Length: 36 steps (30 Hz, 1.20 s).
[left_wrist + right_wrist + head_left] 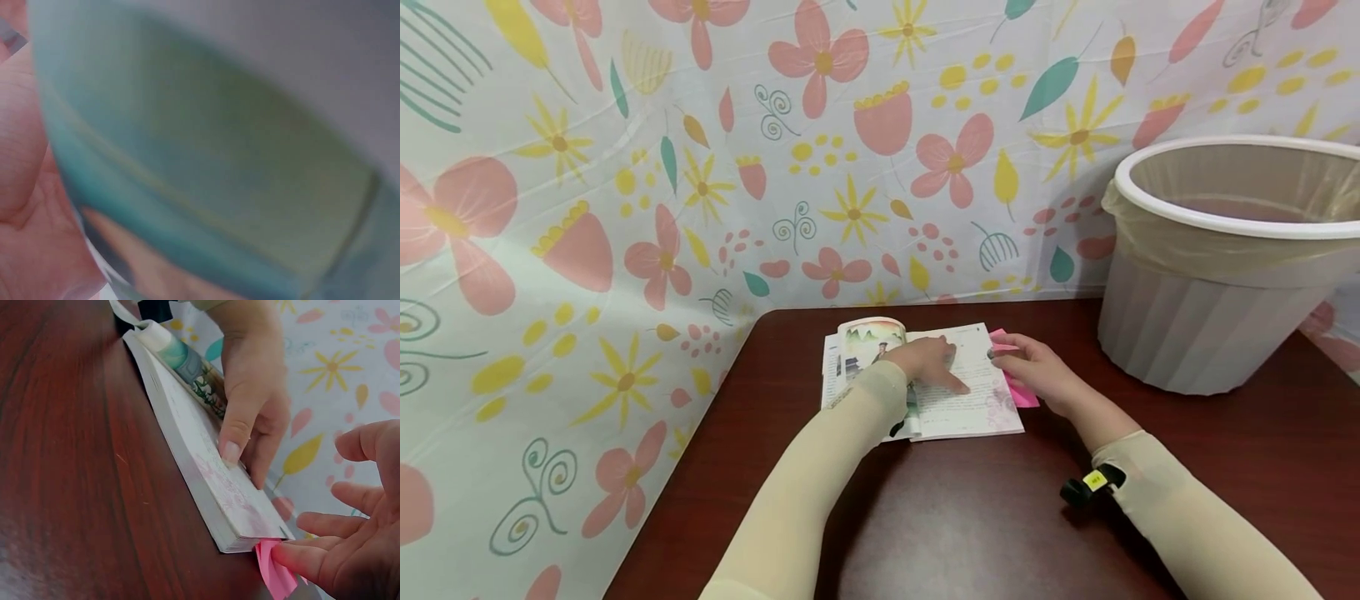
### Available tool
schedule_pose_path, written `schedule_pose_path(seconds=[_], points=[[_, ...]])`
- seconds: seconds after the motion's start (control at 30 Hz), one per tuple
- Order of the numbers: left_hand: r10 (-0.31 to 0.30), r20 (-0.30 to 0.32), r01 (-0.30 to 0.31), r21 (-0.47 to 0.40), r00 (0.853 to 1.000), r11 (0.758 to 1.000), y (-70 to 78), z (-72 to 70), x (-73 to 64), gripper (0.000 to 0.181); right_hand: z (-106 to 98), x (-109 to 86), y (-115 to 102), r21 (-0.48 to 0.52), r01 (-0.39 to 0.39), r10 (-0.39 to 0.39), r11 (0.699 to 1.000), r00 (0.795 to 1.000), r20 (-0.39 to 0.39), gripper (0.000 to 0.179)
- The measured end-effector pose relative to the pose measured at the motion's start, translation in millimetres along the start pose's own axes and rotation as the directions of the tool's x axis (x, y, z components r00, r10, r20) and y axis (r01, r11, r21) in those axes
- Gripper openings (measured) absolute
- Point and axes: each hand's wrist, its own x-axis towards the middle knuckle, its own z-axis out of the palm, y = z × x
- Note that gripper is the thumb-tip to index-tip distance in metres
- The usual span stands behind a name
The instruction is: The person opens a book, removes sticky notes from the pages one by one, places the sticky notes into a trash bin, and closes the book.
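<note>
An open book lies on the dark red-brown table, with a curled illustrated page on its left side. My left hand rests on the white printed right page, fingers spread, its forearm over the illustrated page. That page fills most of the left wrist view, blurred and close. Bright pink paper sticks out at the book's right edge. Over it is my right hand; in the right wrist view its fingers are loosely spread and one fingertip touches the pink paper.
To the right on the table stands a large grey bin with a white rim and a plastic liner. A floral-patterned sheet hangs behind the table and along its left side.
</note>
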Motion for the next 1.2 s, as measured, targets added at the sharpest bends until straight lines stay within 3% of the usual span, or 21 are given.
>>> schedule_pose_path(seconds=[0.4,0.8,1.03,1.2], points=[[0.008,-0.008,-0.008,-0.009,1.000,1.000,-1.6,0.7,0.6,0.096,-2,-0.8,-5,0.181,-0.052,0.056,0.982,0.998,-0.015,0.076],[0.012,0.003,-0.012,-0.015,1.000,1.000,0.3,1.3,-1.5,0.097,-3,-1.8,-3,0.271,-0.070,0.089,0.960,0.994,-0.059,0.064],[0.016,-0.002,-0.016,-0.006,1.000,1.000,0.6,0.8,-2.5,0.095,0,1.2,2,0.361,-0.152,0.173,0.920,0.985,-0.027,0.062],[0.023,-0.004,-0.023,-0.052,1.000,0.998,-0.8,-2.2,-3.3,0.094,2,2.0,7,0.362,-0.171,0.176,0.916,0.984,0.021,0.064]])
